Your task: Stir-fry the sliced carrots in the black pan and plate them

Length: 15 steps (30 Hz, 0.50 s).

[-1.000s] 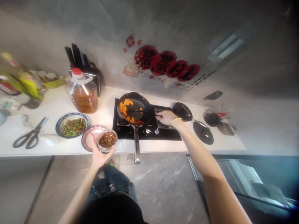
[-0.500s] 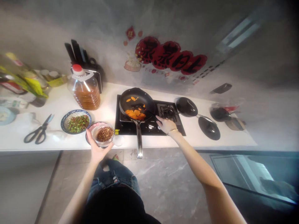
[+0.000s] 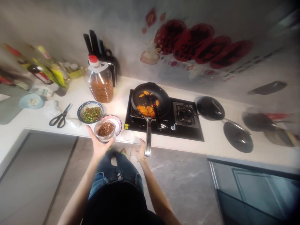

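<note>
The left hand point(image 3: 98, 147) reaches forward from a bent arm, wrist low and thumb up, its thumb and fingers wrapped around the near side of a clear jar point(image 3: 108, 138) of red-brown flakes point(image 3: 106, 128). The jar is upright with its mouth open, tipped slightly toward the viewer. The right hand point(image 3: 140, 152) points forward, its fingers loosely spread and partly curled, with nothing visible in its grasp; it is somewhat blurred. A thin bracelet point(image 3: 142, 160) circles its wrist.

The front edge of the white counter point(image 3: 173, 142) runs just beyond the right hand's palm and under the jar. Close on the right hand's right, the pan handle point(image 3: 148, 137) juts out past that edge; whether they touch cannot be told. Ahead of the right hand, the frying pan point(image 3: 162, 97) holds orange slices point(image 3: 146, 111) and a black utensil point(image 3: 157, 116) leaning on its rim. Between the hands there is a narrow gap, with a round white lid point(image 3: 127, 135) near the counter's edge. Beyond the jar sits a pink-rimmed plate point(image 3: 119, 122), and ahead of the left hand, leftward, a blue-rimmed plate point(image 3: 79, 113). Behind both hands, the floor point(image 3: 182, 181) gives open room.
</note>
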Available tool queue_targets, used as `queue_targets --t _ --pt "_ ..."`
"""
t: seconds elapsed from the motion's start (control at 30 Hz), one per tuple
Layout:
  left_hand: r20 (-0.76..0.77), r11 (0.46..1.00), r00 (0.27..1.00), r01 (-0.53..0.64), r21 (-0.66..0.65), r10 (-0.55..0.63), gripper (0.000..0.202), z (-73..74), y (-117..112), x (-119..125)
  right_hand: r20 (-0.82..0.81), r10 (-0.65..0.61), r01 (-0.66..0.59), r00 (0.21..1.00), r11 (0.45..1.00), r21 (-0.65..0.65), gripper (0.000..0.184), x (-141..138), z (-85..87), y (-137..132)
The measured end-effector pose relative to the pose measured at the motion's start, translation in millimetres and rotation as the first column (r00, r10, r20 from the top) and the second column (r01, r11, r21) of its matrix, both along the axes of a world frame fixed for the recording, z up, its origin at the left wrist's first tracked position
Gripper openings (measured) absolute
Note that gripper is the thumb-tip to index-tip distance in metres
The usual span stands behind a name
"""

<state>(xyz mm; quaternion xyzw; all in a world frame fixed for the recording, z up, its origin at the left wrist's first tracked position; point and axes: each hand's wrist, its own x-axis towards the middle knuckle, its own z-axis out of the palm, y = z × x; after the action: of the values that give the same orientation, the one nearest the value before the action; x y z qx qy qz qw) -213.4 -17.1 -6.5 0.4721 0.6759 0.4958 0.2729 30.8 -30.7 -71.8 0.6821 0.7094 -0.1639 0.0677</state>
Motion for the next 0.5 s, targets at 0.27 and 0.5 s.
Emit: queue_targets --t 0.27,0.5 --pt "0.005 0.997 0.997 -0.077 -0.001 0.077 0.141 -12.0 -24.2 -14.4 -0.534 -0.273 0.458 0.8 0.854 0.248 0.07 -80.2 -69.3 19.3" --pt "-0.024 0.989 0.991 0.136 0.061 -0.135 0.135 -14.1 -9.5 -59.1 -0.755 -0.062 0.377 0.653 0.891 0.253 0.088 -94.0 -6.1 -0.8"
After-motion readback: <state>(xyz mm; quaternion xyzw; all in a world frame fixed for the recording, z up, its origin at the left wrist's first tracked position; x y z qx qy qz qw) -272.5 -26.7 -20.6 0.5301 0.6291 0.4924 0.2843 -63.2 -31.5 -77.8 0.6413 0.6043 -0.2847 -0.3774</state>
